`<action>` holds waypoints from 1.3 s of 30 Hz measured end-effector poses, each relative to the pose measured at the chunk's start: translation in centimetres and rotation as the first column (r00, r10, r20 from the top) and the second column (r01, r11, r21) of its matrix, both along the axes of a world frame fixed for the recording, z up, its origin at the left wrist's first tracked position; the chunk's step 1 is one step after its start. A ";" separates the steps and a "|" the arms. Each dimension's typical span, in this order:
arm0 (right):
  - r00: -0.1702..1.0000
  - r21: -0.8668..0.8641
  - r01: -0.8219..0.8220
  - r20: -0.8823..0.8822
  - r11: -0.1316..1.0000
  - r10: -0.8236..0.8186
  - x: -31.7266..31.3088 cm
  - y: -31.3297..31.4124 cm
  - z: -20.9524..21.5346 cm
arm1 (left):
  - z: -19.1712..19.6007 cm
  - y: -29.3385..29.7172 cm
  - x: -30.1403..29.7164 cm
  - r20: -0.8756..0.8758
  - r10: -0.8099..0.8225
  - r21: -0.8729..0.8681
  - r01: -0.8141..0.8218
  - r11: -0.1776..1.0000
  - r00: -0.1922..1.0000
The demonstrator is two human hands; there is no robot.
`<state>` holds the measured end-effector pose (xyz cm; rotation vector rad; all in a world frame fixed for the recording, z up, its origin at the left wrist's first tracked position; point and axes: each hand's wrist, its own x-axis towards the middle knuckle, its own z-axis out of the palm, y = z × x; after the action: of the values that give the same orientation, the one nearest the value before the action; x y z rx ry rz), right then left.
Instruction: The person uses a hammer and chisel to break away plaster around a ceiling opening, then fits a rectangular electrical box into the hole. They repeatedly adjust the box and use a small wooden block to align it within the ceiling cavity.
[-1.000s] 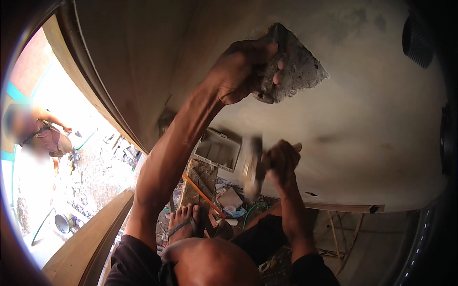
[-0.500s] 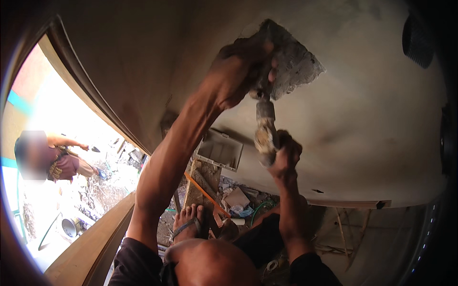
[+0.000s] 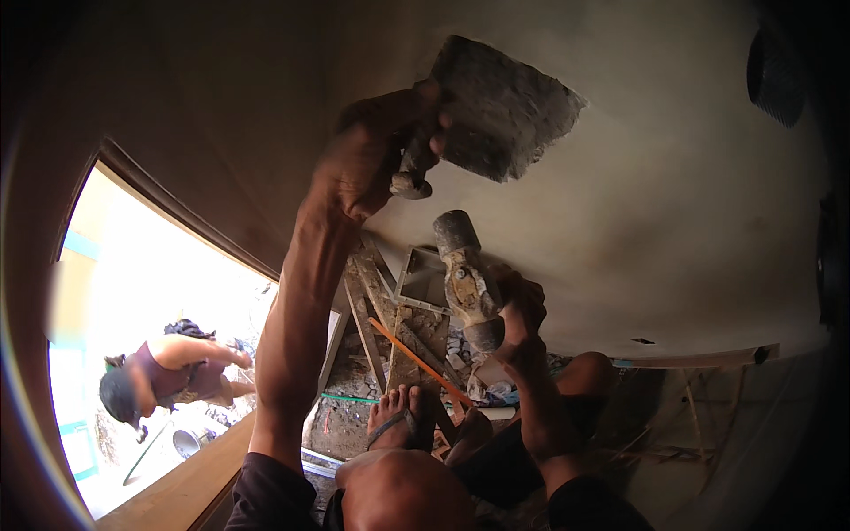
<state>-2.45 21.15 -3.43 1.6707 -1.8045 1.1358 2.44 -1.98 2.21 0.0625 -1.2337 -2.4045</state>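
Note:
My left hand (image 3: 379, 146) is wrapped round a chisel (image 3: 410, 182), whose mushroomed butt end sticks out below the fist. Its tip is hidden behind my fingers, close to the left edge of a rough recess (image 3: 509, 111) chipped into the pale wall (image 3: 637, 186). Lower and to the right, my right hand (image 3: 521, 311) grips a hammer (image 3: 467, 283) near its worn, mortar-stained head. A gap separates the hammer's striking face from the chisel's butt.
Below stands a grey rectangular frame box (image 3: 423, 281) among planks (image 3: 359, 310) and rubble. An orange strip (image 3: 421, 361) slants past my sandalled foot (image 3: 394, 418). Through the bright opening at left, another person (image 3: 181, 367) bends over near a bucket (image 3: 187, 442). Poles (image 3: 695, 411) stand at lower right.
The hammer has drawn back from the chisel's butt. My left hand and the chisel have shifted left along the recess. Outside, the other person has changed to a bent-over pose.

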 end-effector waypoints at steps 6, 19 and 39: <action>0.999 -0.002 -0.033 -0.025 0.999 0.032 0.2 -0.6 1.0 | 0.3 0.1 -0.3 0.049 0.045 -0.058 -0.042 0.997 0.998; 0.999 0.080 -0.032 -0.029 0.996 0.035 0.0 0.0 1.4 | 0.8 0.4 -0.6 0.120 -0.032 0.045 0.026 0.999 0.992; 0.998 0.153 0.048 -0.042 0.987 -0.042 -1.5 0.3 0.8 | 0.9 2.4 -1.0 0.203 0.326 -0.379 -0.233 0.896 0.923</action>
<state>-3.99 21.43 -2.65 1.7156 -1.9386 0.9597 1.40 0.46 3.16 0.4346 -1.6304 -1.9418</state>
